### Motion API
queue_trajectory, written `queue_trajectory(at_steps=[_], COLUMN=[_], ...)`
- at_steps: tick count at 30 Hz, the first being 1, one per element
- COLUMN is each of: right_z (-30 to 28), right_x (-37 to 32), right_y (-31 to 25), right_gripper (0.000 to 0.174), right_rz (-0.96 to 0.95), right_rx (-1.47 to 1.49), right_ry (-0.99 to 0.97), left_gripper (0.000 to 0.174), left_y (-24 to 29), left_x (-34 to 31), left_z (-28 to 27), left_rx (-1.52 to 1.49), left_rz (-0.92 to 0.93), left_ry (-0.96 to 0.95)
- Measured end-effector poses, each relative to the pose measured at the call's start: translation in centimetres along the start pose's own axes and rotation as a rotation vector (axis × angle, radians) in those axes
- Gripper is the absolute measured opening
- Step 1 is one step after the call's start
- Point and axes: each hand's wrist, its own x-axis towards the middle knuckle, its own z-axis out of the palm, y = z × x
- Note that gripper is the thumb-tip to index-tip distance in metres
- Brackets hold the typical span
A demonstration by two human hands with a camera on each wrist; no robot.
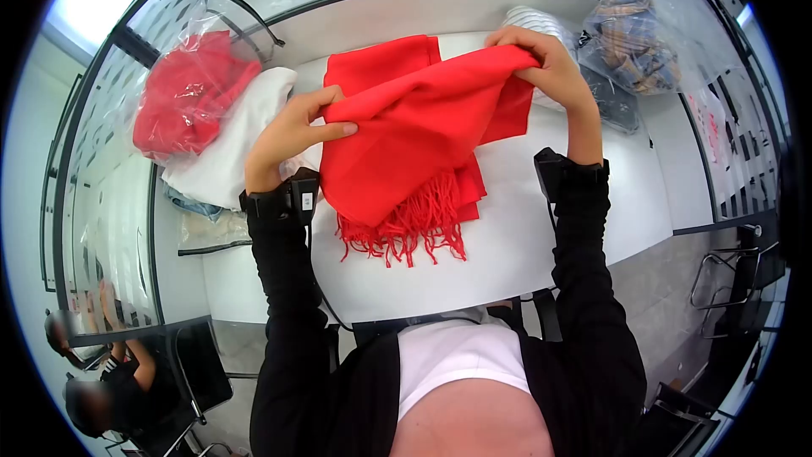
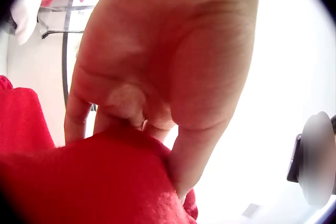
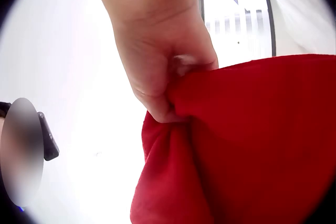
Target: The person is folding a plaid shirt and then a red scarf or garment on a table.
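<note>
A red fringed scarf point(image 1: 406, 144) is stretched between both hands over the white table, its tassels point(image 1: 410, 224) hanging toward the person. At its left corner my left hand point(image 1: 292, 131) pinches the cloth between thumb and fingers; the left wrist view shows the red fabric point(image 2: 89, 176) running under the palm. My right hand point(image 1: 550, 68) grips the upper right corner, and in the right wrist view the thumb presses the cloth point(image 3: 262, 129) against curled fingers. Another folded layer of red cloth point(image 1: 381, 59) lies behind the raised part.
On the left of the white table point(image 1: 524, 245) lie a bagged red garment point(image 1: 190, 93), a white cloth point(image 1: 233, 140) and a flat clear packet point(image 1: 211, 228). Bagged plaid clothing point(image 1: 634, 42) and a dark packet point(image 1: 611, 101) are at the right. A partition rises behind the table.
</note>
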Motion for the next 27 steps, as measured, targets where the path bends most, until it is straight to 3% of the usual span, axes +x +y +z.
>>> queue_trajectory(at_steps=[4, 7, 11, 13, 15, 21, 22, 27], right_z=[-0.4, -0.3, -0.5, -0.5, -0.7, -0.9, -0.8, -0.8], right_x=[-0.1, -0.1, -0.7, -0.9, -1.3, -1.2, -1.2, -1.6], right_y=[0.7, 1.0, 2.7, 3.1, 4.7, 4.3, 4.1, 6.4], right_gripper=[0.021, 0.022, 0.021, 0.022, 0.02, 0.03, 0.032, 0.043], right_rz=[0.019, 0.065, 0.28, 0.45, 0.435, 0.518, 0.518, 0.324], right_rx=[-0.214, -0.303, -0.374, -0.42, -0.444, -0.439, -0.448, -0.429], right_ry=[0.076, 0.135, 0.056, 0.0, 0.008, -0.044, -0.059, -0.112], left_gripper=[0.019, 0.018, 0.014, 0.025, 0.035, 0.081, 0.094, 0.111], left_y=[-0.4, -0.8, -2.5, -2.9, -2.6, -0.7, -0.1, 2.0], left_x=[-0.3, 0.1, 1.3, 1.5, 1.4, -0.1, -0.2, -1.0], left_z=[-0.4, -0.3, 0.2, 0.4, 0.8, 2.5, 2.6, 3.8], left_rx=[0.077, 0.055, 0.347, 0.438, 0.639, 0.479, 0.471, 0.752], left_rz=[0.064, 0.022, 0.071, 0.04, 0.053, 0.11, 0.019, 0.083], left_ry=[-0.003, 0.11, 0.36, 0.409, 0.437, -0.069, -0.126, -0.178])
